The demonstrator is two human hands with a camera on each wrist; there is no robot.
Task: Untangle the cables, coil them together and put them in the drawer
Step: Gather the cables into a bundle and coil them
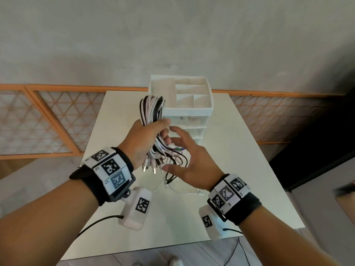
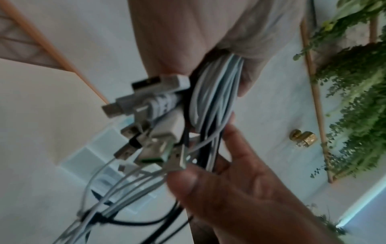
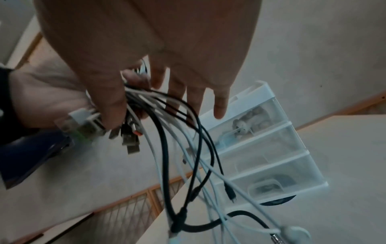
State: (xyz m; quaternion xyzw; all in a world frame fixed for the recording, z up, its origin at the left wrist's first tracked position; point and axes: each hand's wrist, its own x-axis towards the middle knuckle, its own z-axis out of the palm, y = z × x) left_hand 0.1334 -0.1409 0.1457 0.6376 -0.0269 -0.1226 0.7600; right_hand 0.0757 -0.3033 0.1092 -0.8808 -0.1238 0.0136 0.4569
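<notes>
My left hand (image 1: 151,137) grips a coiled bundle of black and white cables (image 1: 152,108) above the white table (image 1: 119,116). The loops stick up past my thumb. Several USB plugs (image 2: 150,115) and loose cable tails (image 1: 172,175) hang below the fist, and some tails reach the tabletop. My right hand (image 1: 184,160) is open beside the hanging tails, fingers spread and straight, thumb close to the plugs (image 3: 129,142). The white drawer unit (image 1: 184,112) stands just behind the bundle, its translucent drawers (image 3: 261,148) closed.
The drawer unit has an open divided tray (image 1: 192,93) on top. The table's edges drop to the floor on the left and right. An orange lattice screen (image 1: 50,120) runs along the wall behind. Camera leads (image 1: 96,221) trail from both wrists.
</notes>
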